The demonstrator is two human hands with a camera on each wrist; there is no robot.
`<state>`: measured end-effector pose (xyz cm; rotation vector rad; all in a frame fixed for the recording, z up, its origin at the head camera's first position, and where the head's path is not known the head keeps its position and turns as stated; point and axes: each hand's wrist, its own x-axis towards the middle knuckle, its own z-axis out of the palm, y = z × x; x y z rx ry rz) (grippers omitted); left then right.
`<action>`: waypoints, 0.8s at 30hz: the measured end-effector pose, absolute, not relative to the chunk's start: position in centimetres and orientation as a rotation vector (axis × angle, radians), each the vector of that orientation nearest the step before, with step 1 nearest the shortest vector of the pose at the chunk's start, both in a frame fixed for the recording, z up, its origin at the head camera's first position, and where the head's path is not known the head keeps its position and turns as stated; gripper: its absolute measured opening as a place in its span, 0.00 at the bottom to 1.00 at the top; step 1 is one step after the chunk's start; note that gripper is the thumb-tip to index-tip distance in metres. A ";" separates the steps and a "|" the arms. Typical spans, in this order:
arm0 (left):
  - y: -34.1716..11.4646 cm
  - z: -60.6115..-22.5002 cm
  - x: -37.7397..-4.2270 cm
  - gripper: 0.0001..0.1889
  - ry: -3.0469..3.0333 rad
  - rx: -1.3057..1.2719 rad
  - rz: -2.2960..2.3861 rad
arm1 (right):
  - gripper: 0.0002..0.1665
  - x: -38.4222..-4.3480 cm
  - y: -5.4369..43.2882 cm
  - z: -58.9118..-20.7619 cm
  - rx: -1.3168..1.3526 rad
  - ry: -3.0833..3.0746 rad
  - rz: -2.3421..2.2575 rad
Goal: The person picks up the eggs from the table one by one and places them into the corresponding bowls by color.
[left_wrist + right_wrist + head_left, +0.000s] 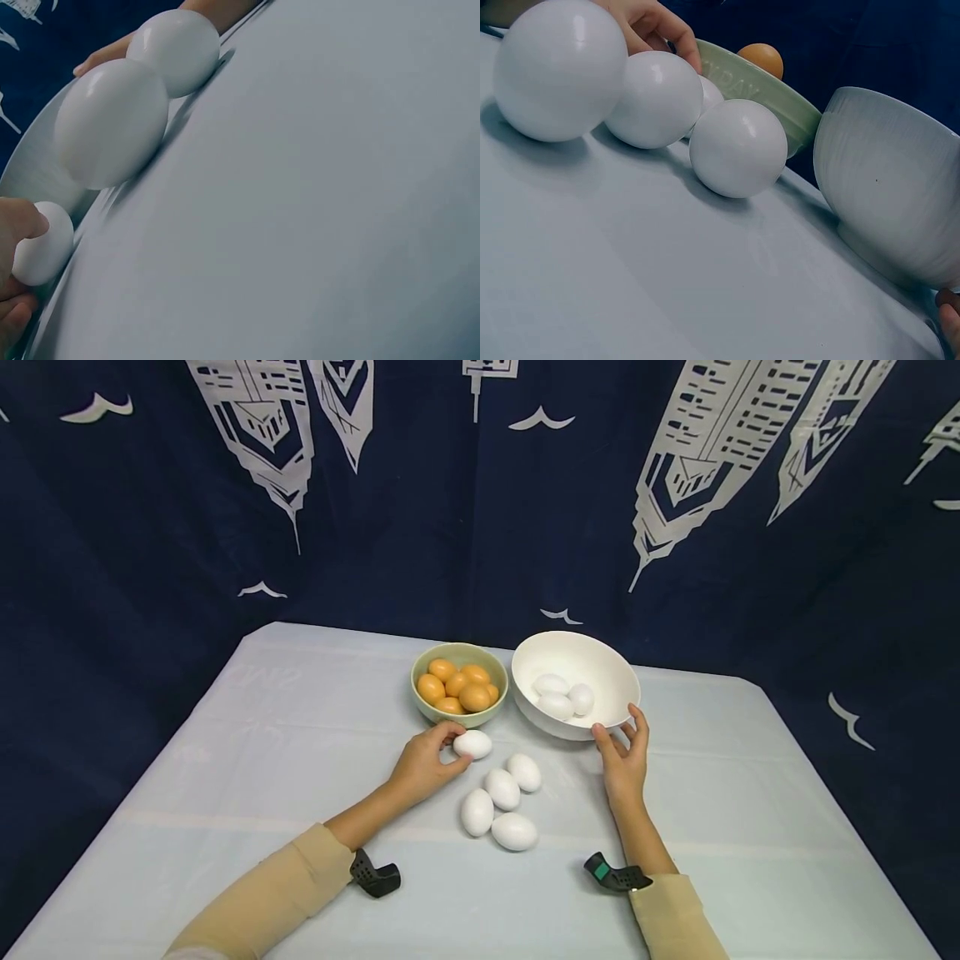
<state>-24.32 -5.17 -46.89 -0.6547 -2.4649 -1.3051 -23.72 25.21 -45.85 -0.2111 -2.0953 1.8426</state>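
Observation:
A white egg lies between the thumb and fingers of my left hand, just in front of the green bowl. The left wrist view shows a fingertip on this egg. My right hand holds the white bowl at its near right side, thumb and fingers spread against the outer wall. Three white eggs lie inside that bowl. Only fingertips of the right hand show in the right wrist view, low on the bowl.
Orange-yellow eggs fill the green bowl, which stands left of the white one. Several white eggs lie close together on the pale tablecloth, between the two forearms. Behind the table hangs a dark blue printed curtain.

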 end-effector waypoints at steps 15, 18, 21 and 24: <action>-4.1 -47.8 -24.3 0.21 -2.406 -0.622 -1.362 | 0.43 -23.6 25.1 -45.9 -0.226 -2.103 1.822; -4.2 -47.8 -24.3 0.21 -2.406 -0.620 -1.399 | 0.43 -23.6 25.1 -45.9 -0.225 -2.101 1.829; -4.2 -47.8 -24.2 0.21 -2.403 -0.614 -1.418 | 0.43 -23.6 25.0 -45.8 -0.229 -2.098 1.836; -4.3 -47.7 -24.2 0.21 -2.392 -0.618 -1.432 | 0.43 -23.6 25.1 -45.8 -0.233 -2.101 1.834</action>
